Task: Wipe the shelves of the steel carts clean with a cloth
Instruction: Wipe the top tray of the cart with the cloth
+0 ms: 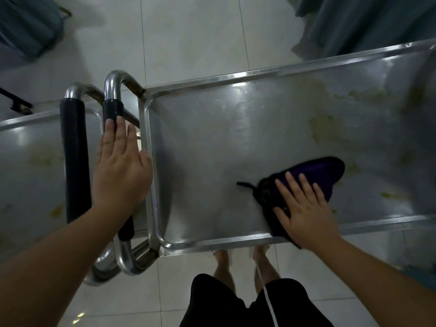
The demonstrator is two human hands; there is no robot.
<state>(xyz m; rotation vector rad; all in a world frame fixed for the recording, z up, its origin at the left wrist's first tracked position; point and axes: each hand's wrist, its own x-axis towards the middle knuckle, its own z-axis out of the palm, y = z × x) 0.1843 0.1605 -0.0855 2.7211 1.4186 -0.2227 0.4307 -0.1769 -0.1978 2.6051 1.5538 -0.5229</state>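
Head view, looking straight down. Two steel carts are standing end to end, their push handles side by side at frame left.

Right hand [306, 213]: fingers are lying straight and spread, palm pressing flat on a dark purple cloth [316, 175]. Nothing is being gripped; the cloth is being held down by pressure only. The cloth is sitting on the top shelf [212, 142] of the right-hand cart, near the shelf's near rim, with one edge draping over that rim under the wrist.

Left hand [121, 166]: also flat and open, fingers straight, resting over the padded handle [113, 108] of the right-hand cart, apparently steadying it. Whether the palm is bearing real weight cannot be told.

Step in hand, as judged: wiping of this top shelf is under way. The steel around and left of the cloth is looking fairly clean; yellowish stains [323, 126] are showing on the far and right part of the shelf, well apart from the cloth.

Next move, as judged: it is calling for a push of the cloth away and rightward across those stains, keeping flat pressure, while the left hand braces the cart against rolling. The neighbouring cart's shelf [30, 161] is also carrying yellowish marks and is looking not yet wiped. Any lower shelves are hidden from this angle.
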